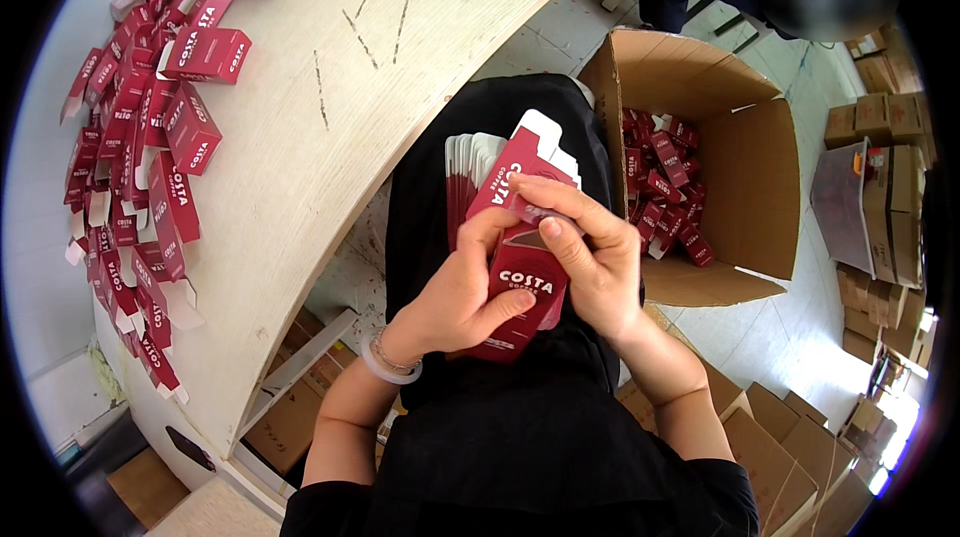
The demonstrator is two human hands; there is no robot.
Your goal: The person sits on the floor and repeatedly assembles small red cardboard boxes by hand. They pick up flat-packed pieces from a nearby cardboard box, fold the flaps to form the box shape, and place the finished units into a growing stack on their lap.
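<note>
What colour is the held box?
The box is deep red, printed in white, clearest in the head view.

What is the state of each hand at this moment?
Left hand: closed, holding a red box.
Right hand: curled at its upper end; grip cannot be told.

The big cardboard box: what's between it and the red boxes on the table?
In the head view: pale tabletop, a bit of floor, the person's black clothing, flat red cartons, and the left hand and right hand holding a red carton.
</note>
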